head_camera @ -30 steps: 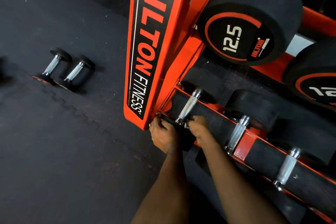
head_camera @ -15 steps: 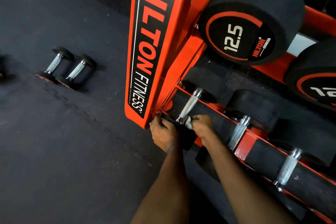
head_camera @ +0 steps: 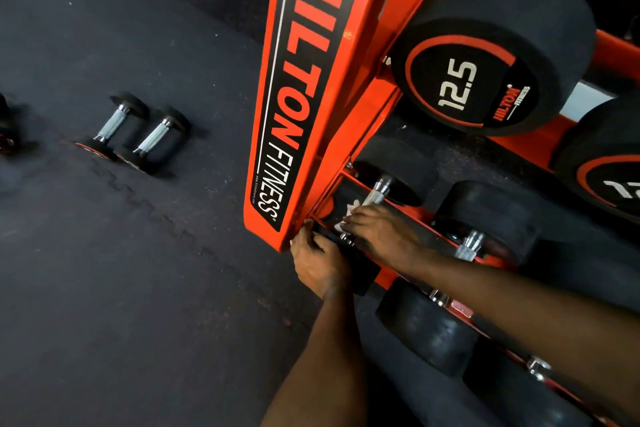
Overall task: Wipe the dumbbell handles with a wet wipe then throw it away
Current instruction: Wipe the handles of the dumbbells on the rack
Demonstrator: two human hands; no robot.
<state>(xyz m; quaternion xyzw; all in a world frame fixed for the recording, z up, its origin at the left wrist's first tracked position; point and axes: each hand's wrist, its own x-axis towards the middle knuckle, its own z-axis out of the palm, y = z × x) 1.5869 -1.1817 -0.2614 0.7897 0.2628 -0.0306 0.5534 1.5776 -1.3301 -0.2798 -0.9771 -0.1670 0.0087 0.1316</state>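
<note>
Orange upright [head_camera: 367, 55] crowding my left; neighbouring dumbbell head [head_camera: 485, 215] hemming my right; floor mat [head_camera: 138, 288] lying open leftward, loose dumbbells [head_camera: 156, 138] sitting well off.

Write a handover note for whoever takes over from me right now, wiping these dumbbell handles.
Left hand: grips the near head of the leftmost dumbbell on the rack.
Right hand: holds the wet wipe against that dumbbell's handle.
Done: this handle is mid-wipe; others, cannot tell.
Left: finish it, wipe the neighbouring handles, then bin the wipe; no bin in view.
</note>
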